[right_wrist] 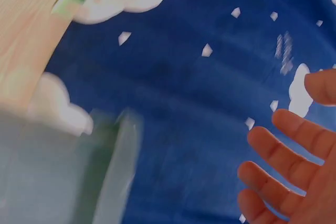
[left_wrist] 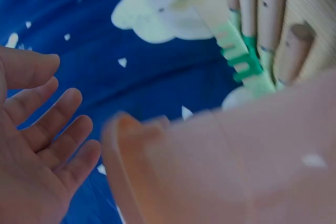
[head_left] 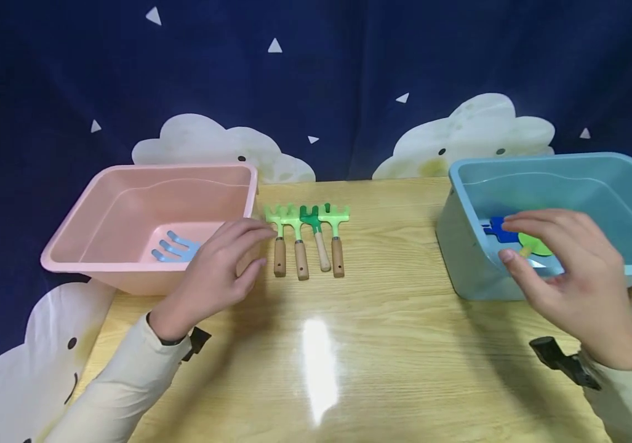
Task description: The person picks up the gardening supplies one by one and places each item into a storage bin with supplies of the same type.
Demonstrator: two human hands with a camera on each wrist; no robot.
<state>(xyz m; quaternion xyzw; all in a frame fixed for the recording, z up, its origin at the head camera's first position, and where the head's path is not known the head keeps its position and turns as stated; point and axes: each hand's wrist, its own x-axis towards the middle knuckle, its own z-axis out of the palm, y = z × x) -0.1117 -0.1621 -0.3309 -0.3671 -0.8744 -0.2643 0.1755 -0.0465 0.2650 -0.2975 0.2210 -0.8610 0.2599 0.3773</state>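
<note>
Holds nothing in loosely spread left hand [head_left: 215,267], with rectangular pink plastic tub [head_left: 138,279] nearby, or likewise-spread right hand [head_left: 584,277], with rectangular blue plastic tub [head_left: 466,255] nearby.

From the person's head we look forward and down across the counter [head_left: 399,344], past its far edge to the navy cloth [head_left: 338,74], standing back enough to take in both hands. From the left wrist we look, rolled sideways, over the pink tub [head_left: 116,269] toward the far edge, with the left hand [head_left: 213,264] very near. From the right wrist, also rolled, we face the cloth, the blue tub [head_left: 462,264] close and blurred beside the right hand [head_left: 576,264]. All three views share the hand rakes [head_left: 301,255] near the far edge.
</note>
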